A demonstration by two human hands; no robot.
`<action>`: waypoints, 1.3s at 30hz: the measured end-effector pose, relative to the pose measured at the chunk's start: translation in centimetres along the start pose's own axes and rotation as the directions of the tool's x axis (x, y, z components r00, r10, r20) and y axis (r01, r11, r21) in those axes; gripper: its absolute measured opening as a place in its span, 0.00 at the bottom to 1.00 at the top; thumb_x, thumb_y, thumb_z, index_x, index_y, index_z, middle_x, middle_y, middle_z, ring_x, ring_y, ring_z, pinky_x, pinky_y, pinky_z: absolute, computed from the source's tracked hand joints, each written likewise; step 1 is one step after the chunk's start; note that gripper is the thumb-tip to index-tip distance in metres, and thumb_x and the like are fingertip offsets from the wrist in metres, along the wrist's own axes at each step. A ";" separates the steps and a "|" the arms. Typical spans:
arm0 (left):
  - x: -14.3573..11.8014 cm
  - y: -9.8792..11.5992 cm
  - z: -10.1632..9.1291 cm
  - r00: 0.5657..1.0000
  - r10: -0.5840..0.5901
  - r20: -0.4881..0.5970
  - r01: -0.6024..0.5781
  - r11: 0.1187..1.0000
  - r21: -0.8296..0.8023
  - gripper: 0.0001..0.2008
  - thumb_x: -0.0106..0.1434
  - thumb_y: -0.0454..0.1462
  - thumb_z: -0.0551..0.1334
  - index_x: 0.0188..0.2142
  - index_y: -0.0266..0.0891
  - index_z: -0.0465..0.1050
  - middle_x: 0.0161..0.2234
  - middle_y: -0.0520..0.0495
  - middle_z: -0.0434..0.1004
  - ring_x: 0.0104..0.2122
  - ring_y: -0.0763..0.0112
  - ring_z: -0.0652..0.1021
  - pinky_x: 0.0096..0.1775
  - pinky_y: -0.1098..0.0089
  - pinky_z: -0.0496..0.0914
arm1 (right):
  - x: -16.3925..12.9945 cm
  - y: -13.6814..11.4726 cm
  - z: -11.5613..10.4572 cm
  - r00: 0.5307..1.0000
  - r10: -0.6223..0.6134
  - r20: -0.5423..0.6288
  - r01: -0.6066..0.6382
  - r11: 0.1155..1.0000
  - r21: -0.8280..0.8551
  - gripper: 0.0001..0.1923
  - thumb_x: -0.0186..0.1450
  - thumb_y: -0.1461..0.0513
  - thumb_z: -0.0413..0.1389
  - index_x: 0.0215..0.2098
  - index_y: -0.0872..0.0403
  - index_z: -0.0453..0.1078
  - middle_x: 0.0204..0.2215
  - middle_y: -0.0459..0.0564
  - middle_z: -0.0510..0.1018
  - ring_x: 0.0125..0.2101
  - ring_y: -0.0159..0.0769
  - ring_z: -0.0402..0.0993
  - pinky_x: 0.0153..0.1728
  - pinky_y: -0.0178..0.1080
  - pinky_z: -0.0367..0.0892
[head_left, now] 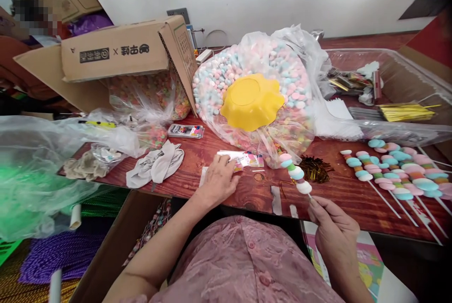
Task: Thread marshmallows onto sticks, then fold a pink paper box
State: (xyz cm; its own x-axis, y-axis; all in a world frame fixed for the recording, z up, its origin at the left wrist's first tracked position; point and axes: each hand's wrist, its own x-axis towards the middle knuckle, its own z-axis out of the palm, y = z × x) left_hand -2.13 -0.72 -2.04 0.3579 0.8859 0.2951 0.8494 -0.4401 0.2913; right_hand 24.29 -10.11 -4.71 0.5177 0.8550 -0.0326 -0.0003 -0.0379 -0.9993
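My right hand [334, 230] pinches the stick of a marshmallow skewer [294, 173], whose pastel pieces point up and left over the red wooden table [197, 171]. My left hand [219, 180] rests palm down on the table, its fingertips on a small stack of printed wrappers [243, 159]. Just beyond stands a big clear bag of pastel marshmallows [275, 72] with a yellow wavy bowl [251, 102] lying on it.
Several finished skewers [391, 171] lie at the right. A clear tray [406, 86] holds gold twist ties and wrappers. A cardboard box [120, 53] with bagged candy sits at the left, plus white gloves [157, 164], plastic bags and a gold tie bundle [314, 168].
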 end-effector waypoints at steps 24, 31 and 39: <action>-2.2 -2.3 2.6 0.991 -0.079 -0.105 0.058 0.981 -0.183 0.11 0.65 0.31 0.57 0.29 0.38 0.75 0.31 0.44 0.74 0.33 0.66 0.72 0.37 0.65 0.68 | 3.8 -0.7 2.0 0.780 -0.368 0.506 0.606 0.649 -0.461 0.13 0.67 0.56 0.53 0.34 0.53 0.78 0.26 0.46 0.81 0.23 0.33 0.75 0.25 0.34 0.67; -2.5 -2.4 2.8 0.979 -0.129 -0.156 0.047 0.893 -0.447 0.06 0.64 0.35 0.63 0.33 0.39 0.79 0.29 0.47 0.76 0.31 0.70 0.75 0.35 0.69 0.70 | 3.5 -0.6 1.5 0.799 -0.334 0.500 0.559 0.719 -0.413 0.12 0.66 0.56 0.54 0.35 0.53 0.77 0.27 0.47 0.81 0.25 0.33 0.75 0.27 0.33 0.69; -2.7 -2.4 3.1 0.977 -0.066 -0.205 -0.024 0.913 -0.407 0.05 0.63 0.34 0.64 0.34 0.38 0.80 0.29 0.47 0.76 0.31 0.71 0.75 0.34 0.71 0.69 | 3.0 0.2 0.7 0.762 -0.396 0.513 0.615 0.693 -0.378 0.10 0.66 0.58 0.55 0.35 0.53 0.78 0.28 0.48 0.82 0.25 0.34 0.78 0.28 0.34 0.72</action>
State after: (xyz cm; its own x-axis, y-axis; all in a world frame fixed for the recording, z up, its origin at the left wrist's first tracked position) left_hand -3.98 -1.61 -6.37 0.2137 0.8643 0.4554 0.6093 -0.4823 0.6294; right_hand 25.24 -7.17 -5.02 -0.0445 0.9315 0.3609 0.6412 0.3037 -0.7047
